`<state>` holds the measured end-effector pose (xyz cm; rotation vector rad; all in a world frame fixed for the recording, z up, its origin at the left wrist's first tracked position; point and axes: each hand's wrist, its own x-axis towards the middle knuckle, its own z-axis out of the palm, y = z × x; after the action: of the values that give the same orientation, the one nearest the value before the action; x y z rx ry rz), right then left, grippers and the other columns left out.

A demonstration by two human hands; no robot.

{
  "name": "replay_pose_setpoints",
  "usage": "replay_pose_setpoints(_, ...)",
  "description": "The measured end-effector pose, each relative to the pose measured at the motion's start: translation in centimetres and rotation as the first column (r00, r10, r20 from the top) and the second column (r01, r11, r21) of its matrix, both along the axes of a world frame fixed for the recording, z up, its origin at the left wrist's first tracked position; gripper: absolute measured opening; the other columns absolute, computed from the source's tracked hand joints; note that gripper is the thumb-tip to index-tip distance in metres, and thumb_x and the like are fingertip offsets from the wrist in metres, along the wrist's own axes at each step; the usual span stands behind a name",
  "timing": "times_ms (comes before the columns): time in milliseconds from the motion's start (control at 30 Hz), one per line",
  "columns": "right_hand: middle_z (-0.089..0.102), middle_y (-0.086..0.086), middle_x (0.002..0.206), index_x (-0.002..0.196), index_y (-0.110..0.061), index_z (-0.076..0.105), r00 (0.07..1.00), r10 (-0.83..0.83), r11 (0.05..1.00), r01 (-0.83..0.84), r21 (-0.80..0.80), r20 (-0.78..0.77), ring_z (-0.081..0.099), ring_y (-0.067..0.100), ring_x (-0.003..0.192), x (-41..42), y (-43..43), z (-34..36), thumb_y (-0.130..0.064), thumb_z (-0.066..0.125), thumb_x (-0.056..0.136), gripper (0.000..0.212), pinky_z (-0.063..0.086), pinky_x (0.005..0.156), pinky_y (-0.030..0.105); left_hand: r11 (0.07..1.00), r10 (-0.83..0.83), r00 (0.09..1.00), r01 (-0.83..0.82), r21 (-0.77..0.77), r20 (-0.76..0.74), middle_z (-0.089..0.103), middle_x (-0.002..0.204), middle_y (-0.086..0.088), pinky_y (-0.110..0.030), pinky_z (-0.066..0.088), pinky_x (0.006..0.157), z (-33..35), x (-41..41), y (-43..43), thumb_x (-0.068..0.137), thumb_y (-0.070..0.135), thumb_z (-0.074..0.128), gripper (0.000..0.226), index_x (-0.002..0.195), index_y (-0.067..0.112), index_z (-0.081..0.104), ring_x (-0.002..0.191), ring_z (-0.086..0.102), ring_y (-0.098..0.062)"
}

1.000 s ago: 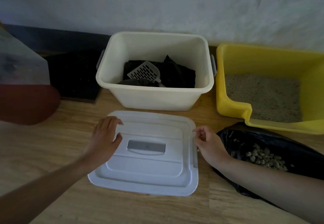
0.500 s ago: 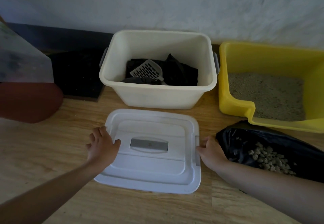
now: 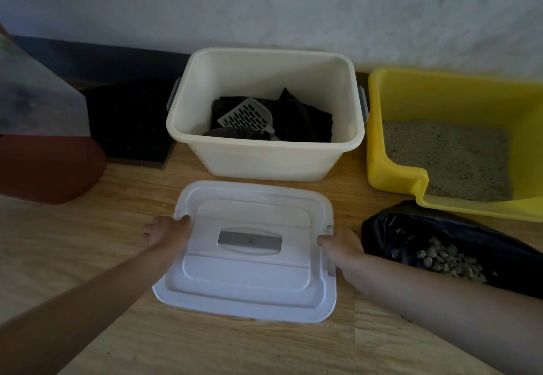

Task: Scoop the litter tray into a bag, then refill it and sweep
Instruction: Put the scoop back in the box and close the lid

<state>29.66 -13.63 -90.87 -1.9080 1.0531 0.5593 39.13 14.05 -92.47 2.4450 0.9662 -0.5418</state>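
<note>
The left hand (image 3: 166, 232) grips the white lid (image 3: 249, 280) by its left edge, the right hand (image 3: 342, 242) by its right; beyond it stands the cream bin (image 3: 264, 163) (scoop (image 3: 245, 116) inside).

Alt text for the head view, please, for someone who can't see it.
The left hand and right hand grip opposite edges of a white lid on the wood floor. Behind it, an open cream bin holds a scoop; right, a yellow litter tray and black bag.
</note>
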Motion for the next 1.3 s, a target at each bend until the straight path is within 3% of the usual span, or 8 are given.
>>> replay_pose_setpoints(133, 0.064, 0.014, 0.092, 0.107, 0.004, 0.064, 0.996, -0.084, 0.993, 0.083, 0.080, 0.003, 0.059, 0.026, 0.078, 0.2, -0.6, 0.0, -0.012, 0.057, 0.085, 0.028, 0.042, 0.065, 0.027, 0.990, 0.090, 0.995, -0.093, -0.108, -0.034, 0.046, 0.133, -0.029, -0.050, 0.038, 0.104, -1.6, 1.6, 2.2, 0.085, 0.041, 0.051, 0.069, 0.132, -0.008, 0.042, 0.122, 0.045, -0.045)
replay_pose_setpoints(267, 0.065, 0.016, 0.101, 0.113, 0.002, 0.062, 0.993, -0.114, 0.986, 0.113, 0.119, 0.005, 0.061, 0.027, 0.084, -0.1, -0.7, 0.4, -0.014, 0.062, 0.084, 0.033, 0.047, 0.072, 0.030, 0.985, 0.063, 0.998, -0.060, -0.162, 0.010, 0.054, 0.123, -0.028, -0.047, 0.044, 0.097, -1.8, 1.4, 2.6, 0.090, 0.043, 0.054, 0.062, 0.125, -0.008, 0.051, 0.115, 0.051, -0.046)
replay_pose_setpoints(433, 0.062, 0.011, 0.092, 0.109, -0.001, 0.059, 0.989, -0.151, 0.978, 0.151, 0.141, -0.008, 0.055, 0.018, 0.069, -0.8, -0.4, 0.8, -0.021, 0.066, 0.081, 0.035, 0.041, 0.055, 0.024, 0.991, -0.010, 1.000, 0.014, -0.129, 0.030, 0.056, 0.119, -0.030, -0.051, 0.047, 0.092, -1.9, 1.4, 3.0, 0.092, 0.051, 0.047, 0.064, 0.121, -0.006, 0.053, 0.109, 0.054, -0.046)
replay_pose_setpoints(633, 0.062, 0.007, 0.084, 0.100, -0.002, 0.063, 0.985, -0.169, 0.973, 0.163, 0.164, 0.023, 0.056, 0.017, 0.071, -1.2, -1.1, 1.4, -0.019, 0.067, 0.081, 0.025, 0.042, 0.059, 0.024, 0.977, -0.072, 0.977, 0.110, -0.185, 0.200, 0.056, 0.095, -0.021, -0.037, 0.041, 0.064, -0.7, -0.1, 2.8, 0.092, 0.048, 0.051, 0.053, 0.106, -0.002, 0.048, 0.081, 0.054, -0.034)
replay_pose_setpoints(767, 0.066, 0.013, 0.099, 0.105, 0.003, 0.064, 0.986, -0.166, 0.970, 0.159, 0.186, 0.020, 0.056, 0.017, 0.074, -1.4, -1.5, 1.7, -0.019, 0.067, 0.081, 0.033, 0.042, 0.060, 0.024, 0.950, -0.085, 0.945, 0.173, -0.261, 0.316, 0.059, 0.081, -0.012, -0.033, 0.040, 0.058, 0.5, -0.7, 2.7, 0.089, 0.049, 0.055, 0.052, 0.102, -0.001, 0.054, 0.072, 0.056, -0.031)
replay_pose_setpoints(900, 0.060, 0.010, 0.106, 0.118, 0.000, 0.054, 0.992, -0.125, 0.972, 0.124, 0.199, -0.003, 0.054, 0.020, 0.086, -2.1, -1.4, 1.7, -0.022, 0.067, 0.081, 0.045, 0.038, 0.056, 0.025, 0.930, -0.149, 0.916, 0.258, -0.263, 0.372, 0.058, 0.093, -0.007, -0.034, 0.038, 0.063, 1.9, -1.6, 2.7, 0.094, 0.044, 0.048, 0.036, 0.114, 0.014, 0.046, 0.081, 0.054, -0.027)
replay_pose_setpoints(1067, 0.051, 0.000, 0.077, 0.075, -0.011, 0.051, 0.997, -0.042, 0.979, 0.030, 0.201, 0.058, 0.048, 0.010, 0.067, -2.7, -1.3, 2.5, -0.016, 0.064, 0.086, 0.018, 0.037, 0.054, 0.022, 0.915, -0.137, 0.888, 0.283, -0.289, 0.439, 0.061, 0.089, -0.004, -0.037, 0.045, 0.067, 3.2, -2.1, 2.9, 0.095, 0.043, 0.048, 0.036, 0.118, 0.015, 0.049, 0.083, 0.058, -0.026)
replay_pose_setpoints(1300, 0.060, -0.005, 0.095, 0.106, -0.014, 0.049, 0.947, 0.009, 0.984, -0.065, 0.164, 0.322, 0.059, 0.008, 0.088, -5.0, -0.1, 3.1, -0.018, 0.075, 0.080, 0.038, 0.044, 0.065, 0.019, 0.888, -0.048, 0.747, 0.335, -0.314, 0.663, 0.058, 0.082, 0.008, -0.026, 0.037, 0.058, 6.6, -3.0, 5.0, 0.096, 0.034, 0.050, 0.026, 0.109, 0.012, 0.053, 0.074, 0.053, -0.006)
